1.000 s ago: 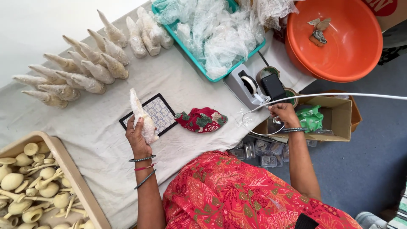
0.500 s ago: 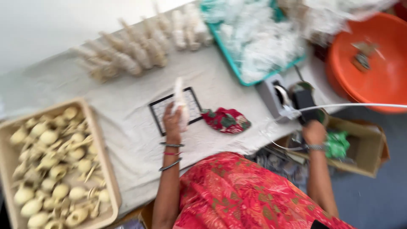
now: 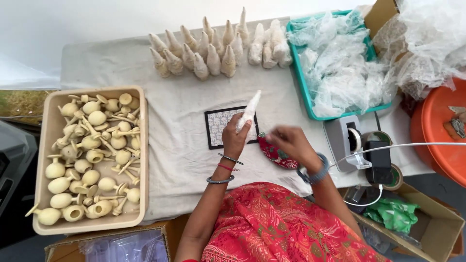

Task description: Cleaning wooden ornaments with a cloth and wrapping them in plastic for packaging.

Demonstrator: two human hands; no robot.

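2 bare hands work above a table draped in coarse off-white cloth [image 3: 179,160], seen from overhead. The left hand [image 3: 234,138], its wrist ringed with thin bangles, is closed around the lower end of a slim white wrapped cone [image 3: 249,112], whose pointed tip tilts up and away over a small black-framed patterned tile [image 3: 218,127] lying flat on the cloth. The right hand [image 3: 290,143], blurred, hovers just beside it with fingers loosely curled; whether it holds anything cannot be told. Beneath that hand lies a small red patterned fabric pouch [image 3: 276,154]. Along the far edge of the table, a cluster of pale, rough-surfaced cones [image 3: 213,51] lies in rows, several at the right end wrapped in white film. To the left sits a shallow beige tray [image 3: 43,160] heaped with smooth cream-coloured bulb-shaped pieces [image 3: 94,155] with narrow stems. To the right, a teal plastic tray [image 3: 303,82] holds crumpled clear plastic wrap [image 3: 340,68], and near it stand a grey tape dispenser [image 3: 347,140] and a black device with a white cable [image 3: 378,157]. An orange plastic basin [image 3: 437,136] shows at the far right, and an open cardboard box [image 3: 437,228] with green material inside rests below the table edge.
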